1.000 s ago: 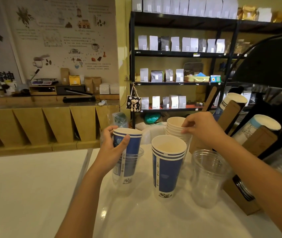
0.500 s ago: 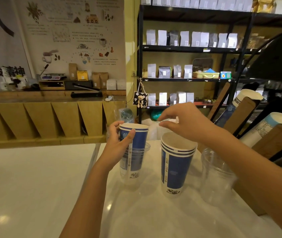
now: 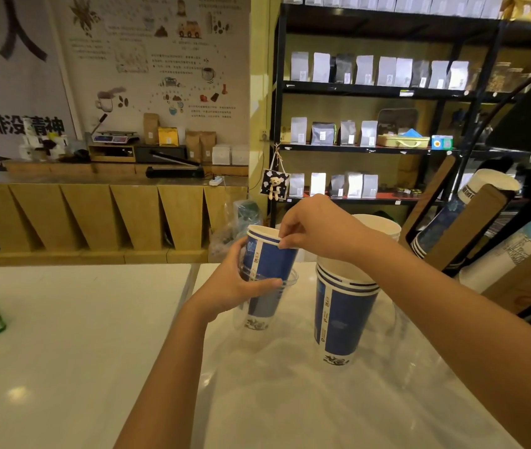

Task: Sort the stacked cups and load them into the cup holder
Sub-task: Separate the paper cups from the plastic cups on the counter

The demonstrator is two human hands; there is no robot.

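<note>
Blue paper cup (image 3: 270,257) stands nearly upright, nested in a clear cup (image 3: 265,306) the left hand (image 3: 238,286) grips, right hand (image 3: 316,228) pinching its rim from above.

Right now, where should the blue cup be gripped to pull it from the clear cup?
At its exposed top rim, from above. The blue cup stands nested in the clear cup, whose wall the left hand holds, so only the rim band is free.
</note>
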